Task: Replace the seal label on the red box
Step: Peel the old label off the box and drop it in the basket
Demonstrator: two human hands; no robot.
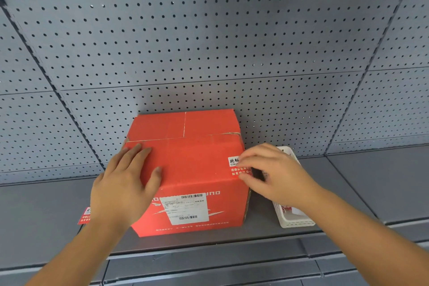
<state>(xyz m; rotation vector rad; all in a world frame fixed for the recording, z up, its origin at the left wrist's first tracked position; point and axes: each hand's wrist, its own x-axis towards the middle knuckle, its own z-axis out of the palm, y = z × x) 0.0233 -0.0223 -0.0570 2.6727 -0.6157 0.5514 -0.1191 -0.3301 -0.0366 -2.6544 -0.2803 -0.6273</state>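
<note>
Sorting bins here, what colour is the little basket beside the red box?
White basket, seen in the head view.

I have a single view, from the camera worn on the head, looking forward and down at a grey shelf (362, 183). It sits close: both forearms enter from the bottom edge and the red box (192, 169) fills the lower middle. The wide lens bends the pegboard back wall (209, 30) across the upper half. No second view overlaps it.
</note>
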